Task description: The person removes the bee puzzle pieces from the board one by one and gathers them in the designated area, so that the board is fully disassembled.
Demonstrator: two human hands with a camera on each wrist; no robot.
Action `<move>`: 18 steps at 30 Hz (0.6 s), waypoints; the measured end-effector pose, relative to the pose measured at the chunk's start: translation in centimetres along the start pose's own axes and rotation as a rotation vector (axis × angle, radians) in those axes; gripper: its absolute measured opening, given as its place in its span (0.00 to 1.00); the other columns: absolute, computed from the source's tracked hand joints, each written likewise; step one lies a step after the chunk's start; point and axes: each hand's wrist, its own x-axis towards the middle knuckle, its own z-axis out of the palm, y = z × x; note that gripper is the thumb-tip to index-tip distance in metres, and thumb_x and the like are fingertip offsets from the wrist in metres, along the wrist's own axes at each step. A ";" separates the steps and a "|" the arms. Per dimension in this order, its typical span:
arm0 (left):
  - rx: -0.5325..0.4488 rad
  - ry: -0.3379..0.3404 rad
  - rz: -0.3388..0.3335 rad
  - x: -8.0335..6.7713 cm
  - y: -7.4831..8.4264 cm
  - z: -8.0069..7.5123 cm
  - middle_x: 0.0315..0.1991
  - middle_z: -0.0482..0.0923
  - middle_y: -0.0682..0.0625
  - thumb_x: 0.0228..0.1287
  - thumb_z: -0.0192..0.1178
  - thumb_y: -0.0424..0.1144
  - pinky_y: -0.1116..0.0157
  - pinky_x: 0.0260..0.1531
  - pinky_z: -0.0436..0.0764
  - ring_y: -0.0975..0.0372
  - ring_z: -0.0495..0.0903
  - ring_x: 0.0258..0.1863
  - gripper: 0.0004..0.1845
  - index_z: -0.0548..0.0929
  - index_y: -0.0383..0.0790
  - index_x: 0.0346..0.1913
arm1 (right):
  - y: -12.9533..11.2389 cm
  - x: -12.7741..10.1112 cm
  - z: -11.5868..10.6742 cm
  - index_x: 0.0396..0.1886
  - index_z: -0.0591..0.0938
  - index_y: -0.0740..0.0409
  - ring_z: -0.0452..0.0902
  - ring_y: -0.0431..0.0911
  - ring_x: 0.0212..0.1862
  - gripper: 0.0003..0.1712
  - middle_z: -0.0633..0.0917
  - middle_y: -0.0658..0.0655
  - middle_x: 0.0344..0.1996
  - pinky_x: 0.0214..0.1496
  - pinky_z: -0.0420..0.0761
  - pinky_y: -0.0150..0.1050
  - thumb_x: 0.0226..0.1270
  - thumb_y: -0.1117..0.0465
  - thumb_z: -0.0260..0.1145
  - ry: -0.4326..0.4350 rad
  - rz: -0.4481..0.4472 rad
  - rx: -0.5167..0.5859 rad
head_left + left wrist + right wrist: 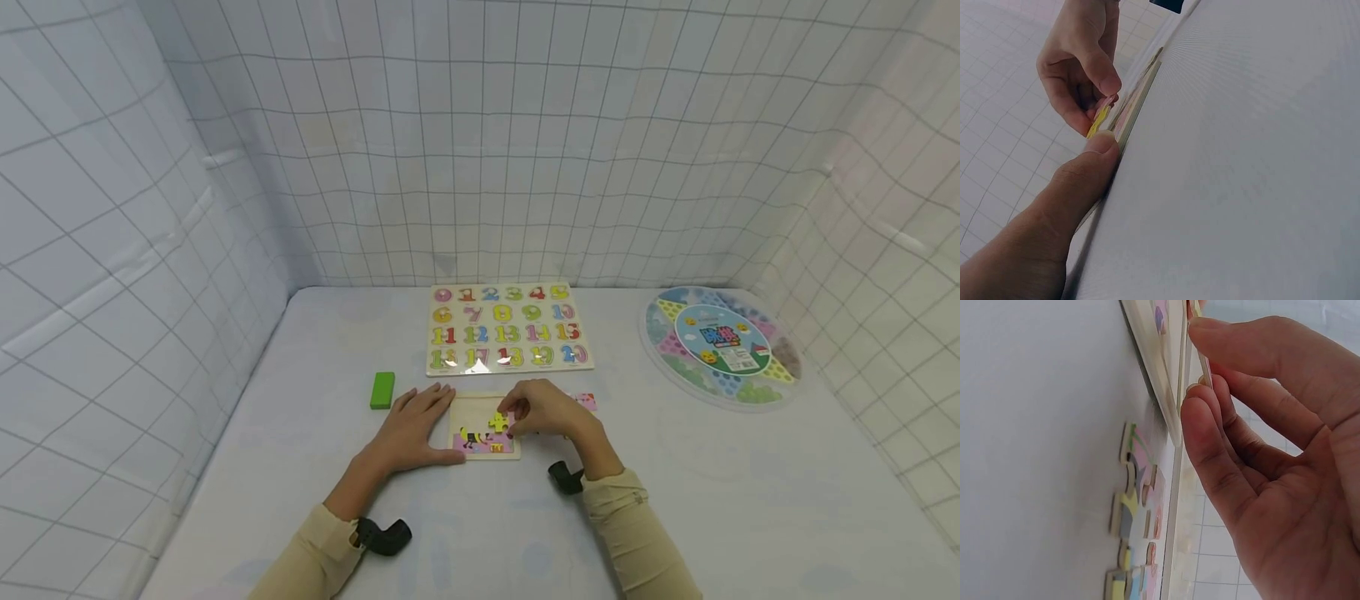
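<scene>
A shallow wooden jigsaw tray [468, 407] lies on the table, its lower part filled with pink, yellow and black puzzle pieces [480, 442]. My left hand [411, 433] spans the tray's left side with spread fingers. Its thumb [1100, 145] presses the near edge. My right hand [546, 408] pinches a yellow and pink puzzle piece [498, 422] between thumb and fingertips, above the tray's right half. From the right wrist view this piece [1204, 362] appears edge-on. Several loose puzzle pieces [1129, 506] lie right of the tray, mostly hidden by the right hand in the head view.
Behind the tray lies a number board [510, 329] with colourful numerals. A green block [382, 390] is left of the tray. A round, clear-rimmed game board [722, 346] lies at the far right. Grid-patterned cloth walls [487, 167] enclose the back and sides.
</scene>
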 end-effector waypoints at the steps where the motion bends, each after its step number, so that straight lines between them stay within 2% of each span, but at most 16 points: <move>1: 0.001 0.000 0.001 0.0 0.0 0.0 0.71 0.55 0.51 0.37 0.44 0.83 0.52 0.69 0.49 0.58 0.53 0.71 0.59 0.55 0.48 0.71 | 0.1 0.0 0.0 0.37 0.84 0.53 0.73 0.40 0.30 0.14 0.81 0.50 0.28 0.32 0.76 0.31 0.47 0.62 0.73 0.000 -0.001 -0.006; 8: -0.013 0.001 0.005 0.0 0.0 0.0 0.70 0.55 0.50 0.37 0.45 0.82 0.51 0.69 0.49 0.58 0.53 0.71 0.59 0.56 0.48 0.71 | 0.6 -1.0 -0.7 0.38 0.84 0.55 0.73 0.41 0.31 0.14 0.82 0.51 0.30 0.31 0.77 0.32 0.48 0.64 0.72 0.014 -0.029 0.020; 13: -0.008 -0.004 0.001 0.0 0.0 0.0 0.71 0.55 0.51 0.37 0.44 0.83 0.52 0.69 0.49 0.58 0.52 0.71 0.60 0.56 0.48 0.71 | 1.6 -2.6 -2.0 0.40 0.84 0.55 0.73 0.42 0.31 0.14 0.82 0.52 0.31 0.29 0.76 0.33 0.50 0.66 0.71 0.035 0.010 0.035; 18: -0.009 -0.004 0.003 0.1 -0.2 0.0 0.71 0.55 0.51 0.36 0.43 0.84 0.52 0.69 0.48 0.59 0.52 0.71 0.60 0.55 0.48 0.71 | 3.5 -4.4 -3.4 0.40 0.84 0.55 0.73 0.42 0.32 0.15 0.81 0.50 0.32 0.32 0.77 0.33 0.50 0.66 0.70 0.086 0.045 0.021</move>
